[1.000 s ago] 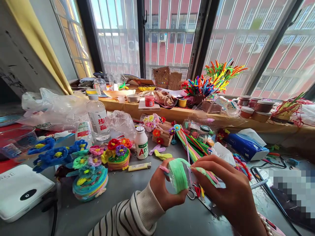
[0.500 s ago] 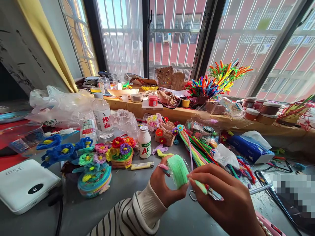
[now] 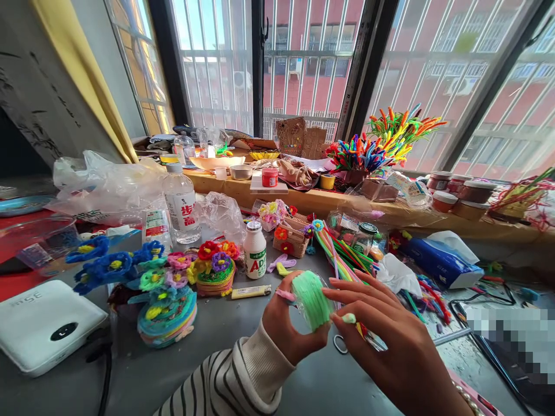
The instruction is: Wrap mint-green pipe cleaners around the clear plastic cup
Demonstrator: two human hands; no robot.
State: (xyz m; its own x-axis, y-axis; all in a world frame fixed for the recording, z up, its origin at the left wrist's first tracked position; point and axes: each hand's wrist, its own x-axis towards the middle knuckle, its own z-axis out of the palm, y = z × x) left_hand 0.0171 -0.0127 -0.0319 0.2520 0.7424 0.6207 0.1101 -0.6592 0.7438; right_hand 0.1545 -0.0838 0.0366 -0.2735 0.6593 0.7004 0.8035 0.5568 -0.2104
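My left hand [image 3: 288, 329] curls its thumb and fingers around a clear plastic piece with a light-green fuzzy band [image 3: 312, 300] on it. A small pink piece [image 3: 285, 295] shows at a left fingertip. My right hand [image 3: 390, 335] is at the band's right side, with some fingers stretched along its edge. Between its thumb and a lower finger, a light-green strip end [image 3: 349, 318] sticks out. Below the right hand, pointed tool tips [image 3: 368, 338] are partly hidden. A metal ring [image 3: 340, 344] rests on the grey table just beside the left thumb.
Fuzzy flower pieces [image 3: 167, 318], a white bottle [image 3: 255, 251] and a lighter [image 3: 250, 292] are on the left. Behind my hands lie colourful pipe cleaners [image 3: 347, 260]. A tissue box [image 3: 437, 263] and phone [image 3: 515, 352] are right. A power bank [image 3: 50, 326] sits far left.
My right hand's upper fingers have straightened and spread up along the green band. Less of the strip end shows past the thumb. The left hand has barely moved.
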